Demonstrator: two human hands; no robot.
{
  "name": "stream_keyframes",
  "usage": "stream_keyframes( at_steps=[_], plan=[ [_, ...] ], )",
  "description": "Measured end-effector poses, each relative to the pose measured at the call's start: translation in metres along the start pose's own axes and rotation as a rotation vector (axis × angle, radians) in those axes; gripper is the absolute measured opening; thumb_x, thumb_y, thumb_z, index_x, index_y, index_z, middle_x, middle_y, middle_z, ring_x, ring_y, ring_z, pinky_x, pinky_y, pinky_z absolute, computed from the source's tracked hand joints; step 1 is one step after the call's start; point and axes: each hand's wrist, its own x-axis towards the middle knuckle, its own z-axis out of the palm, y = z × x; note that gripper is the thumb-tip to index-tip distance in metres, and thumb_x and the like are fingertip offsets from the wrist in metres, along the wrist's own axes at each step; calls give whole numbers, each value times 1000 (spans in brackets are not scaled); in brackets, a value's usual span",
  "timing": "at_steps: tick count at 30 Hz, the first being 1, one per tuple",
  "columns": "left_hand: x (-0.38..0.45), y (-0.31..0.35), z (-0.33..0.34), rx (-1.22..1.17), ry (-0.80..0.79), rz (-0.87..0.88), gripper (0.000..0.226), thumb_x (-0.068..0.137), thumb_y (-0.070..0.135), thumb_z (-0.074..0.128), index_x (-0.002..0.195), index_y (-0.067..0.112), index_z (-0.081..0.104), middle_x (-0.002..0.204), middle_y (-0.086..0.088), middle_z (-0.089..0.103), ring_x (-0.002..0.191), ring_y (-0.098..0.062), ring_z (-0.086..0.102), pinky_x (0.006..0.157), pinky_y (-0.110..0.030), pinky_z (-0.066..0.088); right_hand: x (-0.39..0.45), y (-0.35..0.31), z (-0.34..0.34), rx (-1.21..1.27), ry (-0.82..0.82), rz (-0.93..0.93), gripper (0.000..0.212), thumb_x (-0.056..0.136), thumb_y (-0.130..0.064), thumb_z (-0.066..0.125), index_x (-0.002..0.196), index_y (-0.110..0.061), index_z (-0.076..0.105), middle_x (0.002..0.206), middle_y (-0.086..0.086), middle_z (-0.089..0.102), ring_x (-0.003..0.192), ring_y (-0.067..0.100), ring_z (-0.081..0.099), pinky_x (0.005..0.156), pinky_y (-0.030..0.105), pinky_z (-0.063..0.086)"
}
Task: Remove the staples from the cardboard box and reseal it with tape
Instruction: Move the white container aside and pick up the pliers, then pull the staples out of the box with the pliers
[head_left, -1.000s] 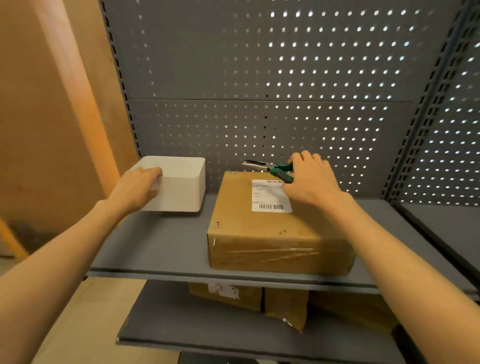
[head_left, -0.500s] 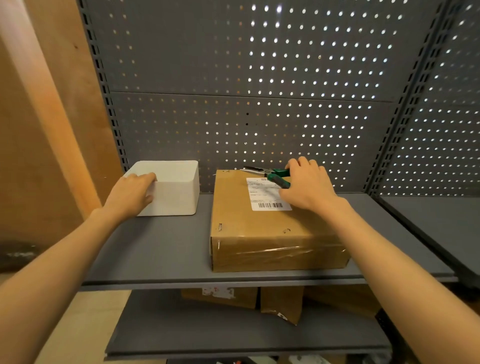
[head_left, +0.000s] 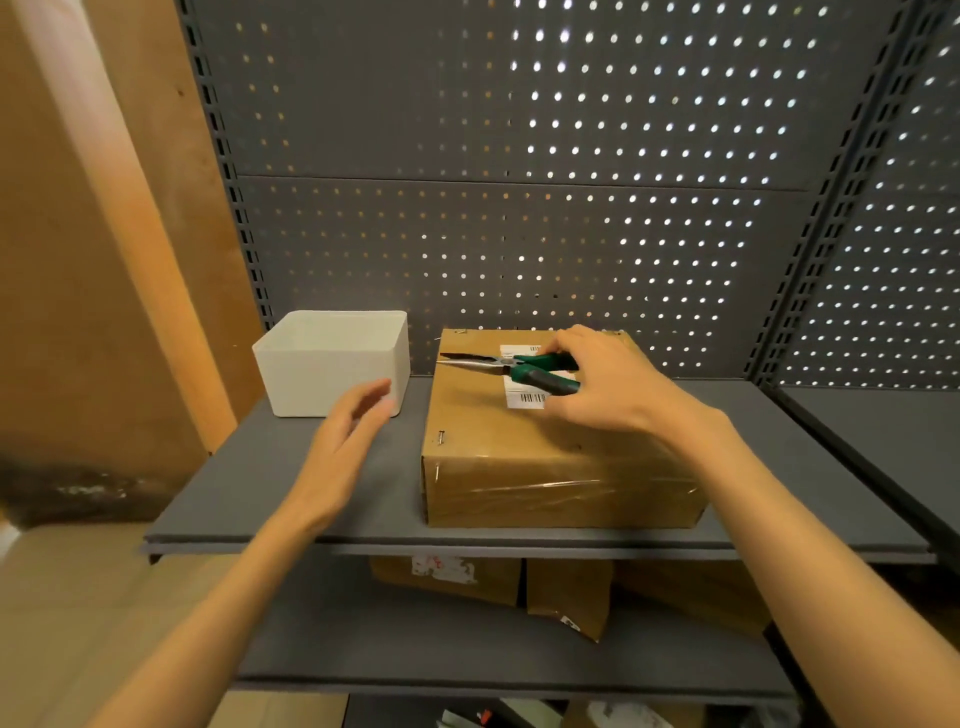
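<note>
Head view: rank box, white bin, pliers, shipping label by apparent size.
1. box
2. white bin
3. pliers, partly hidden by the right hand, so length unsure
4. shipping label, mostly covered; rank against pliers uncertain

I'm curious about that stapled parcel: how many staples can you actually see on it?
2 clearly: one staple on the cardboard box top near its front-left corner, another just below on the front face. More may hide under the right hand.
</note>
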Motion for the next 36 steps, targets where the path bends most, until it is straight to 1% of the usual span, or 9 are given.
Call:
stream_keyframes(
  at_steps=[2,6,10,12,16,20,28,33,36],
  plan=[
    [-22,7,18,-152,-72,-45,52,79,58,51,124,33,45,129,11,50,119,-2,47,101,-20,37,-8,-8,-2,68,-46,-35,41,76,-44,63,110,-21,56,103,-3,56,93,15,51,83,31,45],
    [-44,15,42,-272,-104,-66,98,49,79,63,131,30,39,119,23,51,104,15,52,76,-2,43,-22,-16,-5,71,-114,-60,33,76,-33,63,107,-21,58,105,-2,58,97,17,53,86,38,48],
    [-46,17,58,-298,-7,-111,74,70,55,67,133,31,36,115,23,50,108,3,51,68,-2,45,-30,-16,-5,-4,-138,-52,41,75,-31,62,114,-23,54,109,-1,55,98,17,48,85,35,46],
    [-46,16,64,-290,20,-123,73,68,48,61,134,33,34,116,22,49,105,2,51,67,-2,46,-32,-15,-6,-50,-138,-48,43,74,-32,62,115,-24,54,105,-2,54,94,17,48,79,33,45],
    [-45,16,70,-307,51,-141,72,67,51,59,133,37,32,113,27,47,96,12,53,63,1,43,-35,-14,-6,-56,-155,-42,42,74,-33,61,115,-25,53,98,-6,48,92,16,46,70,28,37],
    [-45,17,73,-298,76,-146,70,65,54,59,128,40,32,109,29,46,86,27,49,59,2,41,-36,-17,-5,-26,-173,-51,41,76,-32,60,116,-25,51,98,-7,44,93,16,46,70,27,37],
    [-45,16,70,-295,81,-153,68,66,50,61,128,39,34,111,25,49,98,4,52,62,-1,44,-37,-18,-4,-11,-196,-68,36,76,-29,59,111,-28,52,102,-4,50,92,17,47,70,29,40],
    [-45,17,69,-308,78,-163,67,67,50,58,129,36,35,109,26,49,95,6,53,61,0,44,-38,-18,-4,-4,-195,-88,34,76,-29,60,108,-28,53,101,-3,51,91,18,49,71,31,45],
    [-44,17,69,-306,80,-168,67,67,51,57,128,37,35,106,27,49,91,9,54,60,0,44,-38,-19,-3,1,-204,-98,28,76,-28,60,103,-29,51,99,-4,50,90,18,48,67,29,41]
  ],
)
